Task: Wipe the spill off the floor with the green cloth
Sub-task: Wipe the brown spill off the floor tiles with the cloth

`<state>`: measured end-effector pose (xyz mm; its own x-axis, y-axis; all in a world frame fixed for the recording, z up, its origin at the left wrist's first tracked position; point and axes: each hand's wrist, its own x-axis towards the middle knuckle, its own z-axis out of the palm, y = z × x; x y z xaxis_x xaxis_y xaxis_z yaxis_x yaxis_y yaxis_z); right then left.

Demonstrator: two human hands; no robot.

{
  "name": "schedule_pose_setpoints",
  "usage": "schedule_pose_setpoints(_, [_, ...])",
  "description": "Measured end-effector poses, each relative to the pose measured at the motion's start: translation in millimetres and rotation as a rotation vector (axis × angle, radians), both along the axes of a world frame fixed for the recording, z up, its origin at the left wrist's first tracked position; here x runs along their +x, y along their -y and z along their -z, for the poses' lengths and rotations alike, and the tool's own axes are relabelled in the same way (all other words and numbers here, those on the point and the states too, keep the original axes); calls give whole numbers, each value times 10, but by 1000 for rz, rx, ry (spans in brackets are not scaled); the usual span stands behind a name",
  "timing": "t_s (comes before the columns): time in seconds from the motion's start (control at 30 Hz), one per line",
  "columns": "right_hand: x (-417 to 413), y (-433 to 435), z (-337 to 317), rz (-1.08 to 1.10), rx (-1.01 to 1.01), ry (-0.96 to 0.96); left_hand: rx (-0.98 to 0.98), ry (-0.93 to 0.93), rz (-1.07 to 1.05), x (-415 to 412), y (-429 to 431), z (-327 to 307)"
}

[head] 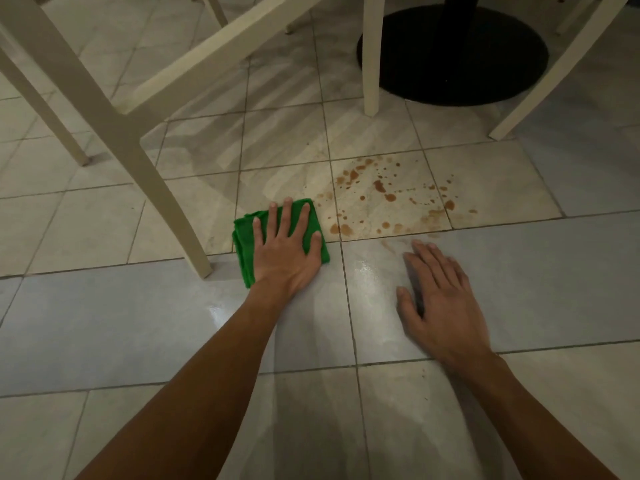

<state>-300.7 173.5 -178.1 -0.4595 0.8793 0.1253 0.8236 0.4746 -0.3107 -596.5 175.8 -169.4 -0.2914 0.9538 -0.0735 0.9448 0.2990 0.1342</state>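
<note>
Dim indoor lighting, glare patches on glossy grey floor tiles (pixel 374 271), striped chair shadows, motion-blurred right hand (pixel 440 299), wide-angle edge distortion

open floor (pixel 519 271) right | chair leg (pixel 194 237) left of cloth (pixel 247 244)

Green cloth (pixel 247 237) flat on the floor (pixel 138 323), brown spill (pixel 381 188) just beside it.
My cloth is folded into a thick square pad and lies flat on the tiles under the spread fingers of my left hand (pixel 285 244). The spill is a scatter of brown drops and small puddles on a pale tile at two o'clock from the cloth, its nearest drops just off the cloth's edge.
</note>
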Motion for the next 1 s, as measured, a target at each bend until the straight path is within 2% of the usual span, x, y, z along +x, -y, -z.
schedule_pose_setpoints(0.2, [2,15,9,1,4,-2,49,-1,160,37,438,24])
schedule_pose_setpoints(0.33, [-6,20,6,4,1,-11,45,4,84,-173,446,23])
schedule_pose_setpoints(0.57, [-11,3,8,-1,-5,-5,25,6,27,-83,-189,-4])
schedule_pose_setpoints(0.77, [5,3,17,-2,2,-17,36,-18,179,40,173,16])
schedule_pose_setpoints(0.87, [6,-8,21,-5,10,-27,52,-13,136,-142,345,26])
schedule_pose_setpoints(1.0, [-3,-1,19,-2,-9,-19,46,-8,59,-206,90,26])
